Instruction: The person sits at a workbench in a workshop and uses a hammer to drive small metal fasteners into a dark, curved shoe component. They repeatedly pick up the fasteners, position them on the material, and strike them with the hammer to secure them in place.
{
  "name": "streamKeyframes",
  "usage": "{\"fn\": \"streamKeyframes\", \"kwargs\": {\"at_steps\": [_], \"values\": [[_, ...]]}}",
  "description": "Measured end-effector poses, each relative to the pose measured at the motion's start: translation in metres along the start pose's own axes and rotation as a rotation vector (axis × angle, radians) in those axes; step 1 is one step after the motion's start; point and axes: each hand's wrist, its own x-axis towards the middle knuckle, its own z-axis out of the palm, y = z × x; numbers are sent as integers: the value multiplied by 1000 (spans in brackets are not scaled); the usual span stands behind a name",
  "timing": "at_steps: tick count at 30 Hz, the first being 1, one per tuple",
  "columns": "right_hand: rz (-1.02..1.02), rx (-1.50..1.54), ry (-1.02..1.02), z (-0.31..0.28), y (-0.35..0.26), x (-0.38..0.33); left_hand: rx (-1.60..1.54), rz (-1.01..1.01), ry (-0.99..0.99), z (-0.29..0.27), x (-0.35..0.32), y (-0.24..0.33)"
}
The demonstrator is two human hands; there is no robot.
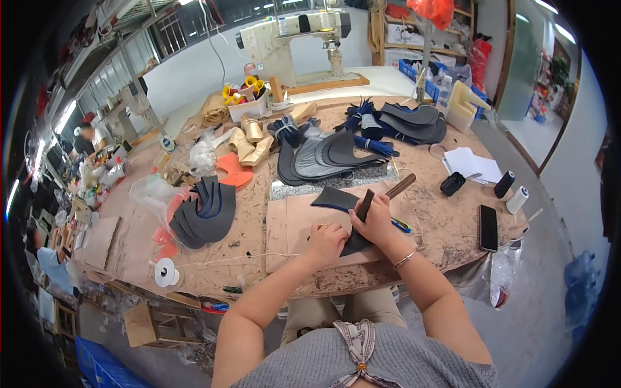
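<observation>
My right hand (374, 222) is closed around a dark, flat-handled tool (365, 204); its lower end is hidden by the hand. Beneath both hands lies a dark grey curved piece (334, 198) with a blue edge, on a pale pinkish board (288, 226). My left hand (327, 242) presses on that piece with bent fingers, close beside the right hand. Past my right hand a brown wooden handle (402, 185) points away; whether it is touched I cannot tell. A blue and yellow pen-like tool (401, 224) lies right of my right wrist.
Grey curved pieces lie in stacks at left (206, 213) and beyond the board (330, 158). A white thread spool (167, 273) stands near the left front edge. On the right are a phone (488, 227), two thread cones, and white papers (470, 164). A sewing machine (294, 45) stands behind.
</observation>
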Motion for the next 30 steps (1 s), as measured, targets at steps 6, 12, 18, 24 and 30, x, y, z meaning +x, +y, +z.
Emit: {"fn": "streamKeyframes", "kwargs": {"at_steps": [6,12,18,24,30], "values": [[-74,-45,253,-15,-31,11,188,53,19,3,-2,4],[-130,-35,29,-15,-24,9,191,31,88,6,-5,2],[-49,12,-8,4,-16,-7,25,-38,68,4,-5,1],[-159,-70,63,-7,-32,11,-44,13,-11,-12,-10,-17],[-144,-12,-75,0,-11,-2,-115,8,-4,-7,-11,-17]]}}
